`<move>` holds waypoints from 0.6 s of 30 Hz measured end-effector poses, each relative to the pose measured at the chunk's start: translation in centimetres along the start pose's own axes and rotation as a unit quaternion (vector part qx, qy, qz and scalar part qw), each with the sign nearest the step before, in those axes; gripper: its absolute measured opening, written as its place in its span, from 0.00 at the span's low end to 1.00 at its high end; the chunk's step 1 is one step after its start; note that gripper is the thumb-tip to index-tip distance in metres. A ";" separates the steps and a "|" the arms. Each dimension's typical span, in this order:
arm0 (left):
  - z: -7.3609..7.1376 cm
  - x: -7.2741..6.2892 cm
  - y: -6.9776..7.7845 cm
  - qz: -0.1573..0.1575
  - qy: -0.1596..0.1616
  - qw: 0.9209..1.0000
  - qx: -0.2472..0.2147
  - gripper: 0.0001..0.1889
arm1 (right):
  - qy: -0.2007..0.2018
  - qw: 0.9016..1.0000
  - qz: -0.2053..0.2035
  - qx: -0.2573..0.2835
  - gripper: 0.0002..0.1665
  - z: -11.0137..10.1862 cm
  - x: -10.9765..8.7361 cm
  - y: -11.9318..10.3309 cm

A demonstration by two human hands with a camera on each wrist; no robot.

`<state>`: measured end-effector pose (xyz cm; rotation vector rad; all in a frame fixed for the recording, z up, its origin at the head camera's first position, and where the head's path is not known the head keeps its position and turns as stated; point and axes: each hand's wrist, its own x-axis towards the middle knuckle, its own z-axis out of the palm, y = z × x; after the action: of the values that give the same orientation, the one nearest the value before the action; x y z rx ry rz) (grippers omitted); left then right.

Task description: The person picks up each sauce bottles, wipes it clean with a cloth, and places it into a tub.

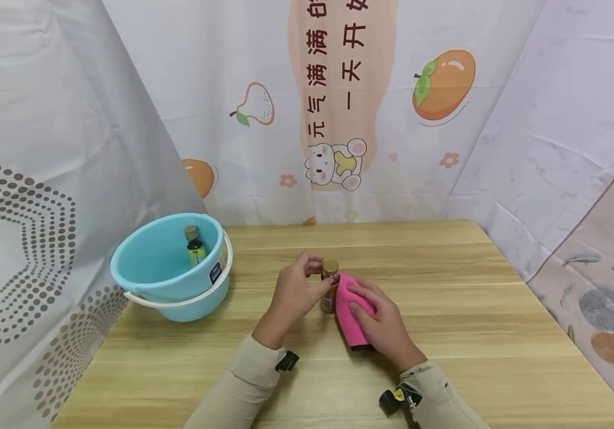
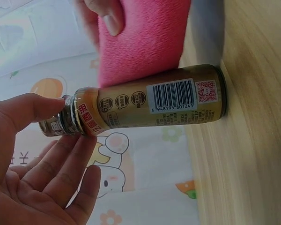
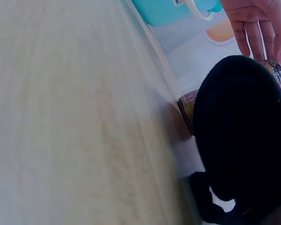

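A small gold-labelled bottle [image 2: 154, 101] with a barcode stands upright on the table. My left hand [image 1: 296, 290] pinches its neck, thumb on one side and fingertips on the other, while the remaining fingers spread loosely. In the left wrist view that thumb [image 2: 40, 108] lies just below the cap. Against the bottle's other side rests a pink fuzzy fabric piece [image 1: 354, 313] with a black end. My right hand [image 1: 384, 325] grips it from the right. The right wrist view shows the black end [image 3: 243, 126] close up, covering most of the bottle.
To the left stands a light blue bucket [image 1: 194, 300] with a white handle. Inside it is a dark bottle [image 1: 195, 245] with a yellow-green label. A printed curtain [image 1: 264, 53] hangs behind the wooden table [image 1: 462, 357].
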<state>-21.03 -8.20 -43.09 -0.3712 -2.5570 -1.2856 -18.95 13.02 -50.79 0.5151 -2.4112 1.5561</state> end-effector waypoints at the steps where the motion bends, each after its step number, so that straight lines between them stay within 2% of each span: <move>1: 0.0 0.0 -0.1 0.001 0.001 1.000 0.001 0.22 | -0.003 1.000 0.004 -0.003 0.21 0.0 0.0 0.1; 12: 0.2 0.0 -0.1 -0.004 -0.009 1.000 -0.009 0.23 | -0.028 0.997 0.061 -0.030 0.21 -0.1 0.0 0.3; 18: 0.1 0.0 0.0 0.005 -0.010 1.000 -0.014 0.26 | -0.035 0.996 0.065 -0.042 0.21 -0.1 0.1 0.4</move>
<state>-21.02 -8.15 -43.15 -0.4021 -2.5525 -1.3216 -19.17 13.27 -51.08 0.4101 -2.5976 1.5013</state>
